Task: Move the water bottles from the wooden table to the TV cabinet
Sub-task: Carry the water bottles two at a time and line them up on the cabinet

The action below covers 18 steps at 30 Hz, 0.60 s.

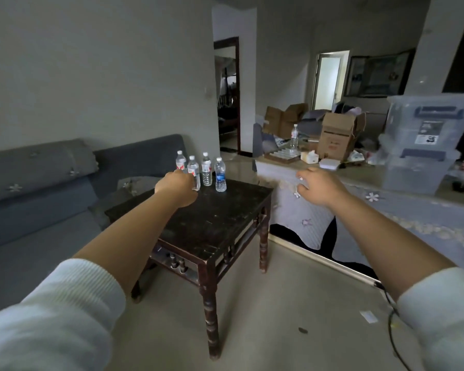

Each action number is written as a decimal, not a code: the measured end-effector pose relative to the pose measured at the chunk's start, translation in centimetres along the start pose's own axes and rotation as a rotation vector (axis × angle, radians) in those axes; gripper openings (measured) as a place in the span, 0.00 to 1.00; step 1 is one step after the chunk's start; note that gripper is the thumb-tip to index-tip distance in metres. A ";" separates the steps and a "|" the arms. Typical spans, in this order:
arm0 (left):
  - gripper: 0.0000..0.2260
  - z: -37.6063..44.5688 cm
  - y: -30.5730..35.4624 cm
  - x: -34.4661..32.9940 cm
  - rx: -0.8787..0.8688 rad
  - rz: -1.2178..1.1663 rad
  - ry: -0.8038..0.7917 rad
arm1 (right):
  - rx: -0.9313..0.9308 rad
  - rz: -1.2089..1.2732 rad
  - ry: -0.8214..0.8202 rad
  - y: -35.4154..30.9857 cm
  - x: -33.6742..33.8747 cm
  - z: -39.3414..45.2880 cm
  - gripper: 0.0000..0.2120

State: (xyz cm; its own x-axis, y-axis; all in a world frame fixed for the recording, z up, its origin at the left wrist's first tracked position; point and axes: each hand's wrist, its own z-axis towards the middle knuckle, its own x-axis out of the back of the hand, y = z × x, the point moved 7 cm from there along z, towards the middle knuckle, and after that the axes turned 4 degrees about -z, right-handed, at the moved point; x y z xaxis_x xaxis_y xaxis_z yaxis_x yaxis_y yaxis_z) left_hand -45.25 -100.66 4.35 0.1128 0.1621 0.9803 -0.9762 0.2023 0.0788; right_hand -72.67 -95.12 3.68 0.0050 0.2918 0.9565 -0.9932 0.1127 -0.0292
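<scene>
Right now: L hand [178, 186] at the bottles, R hand [315, 186] loose in the air.

From my feed I see 4 water bottles upright in a row at the far edge of the dark wooden table [212, 218]. Two have red-and-white labels, bottle 1 [180, 162] far left and bottle 2 [193, 171] next to it; then a clear ribbed bottle [206, 170] and a blue-label bottle [220, 174] on the right end. L hand is curled at bottle 2's lower half, fingers on the far side, so I can't tell if it's actually gripping. R hand hovers apart from the table w/ fingers relaxed and spread, holding nothing, over the floral cloth [386, 210]. A 5th bottle [294, 135] stands on the cluttered surface behind, near cardboard boxes [335, 137]. Grey sofa [51, 199] sits left of the table.
</scene>
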 end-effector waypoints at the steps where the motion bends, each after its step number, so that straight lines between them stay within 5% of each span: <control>1: 0.18 2.3 -0.5 -0.2 0.000 0.004 -0.006 | -0.002 0.009 -0.006 -0.3 -0.6 2.2 0.20; 18: 0.20 36.1 -3.6 -10.6 0.038 0.000 -0.160 | 0.082 0.129 -0.151 -1.0 -12.4 36.6 0.19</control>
State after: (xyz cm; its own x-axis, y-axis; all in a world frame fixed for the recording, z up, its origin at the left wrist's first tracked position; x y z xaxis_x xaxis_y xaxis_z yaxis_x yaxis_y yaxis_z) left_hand -49.64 -137.94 0.23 0.0851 0.0056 0.9964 -0.9827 0.1654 0.0830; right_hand -75.99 -133.60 2.42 -0.1343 0.1530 0.9791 -0.9906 0.0039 -0.1365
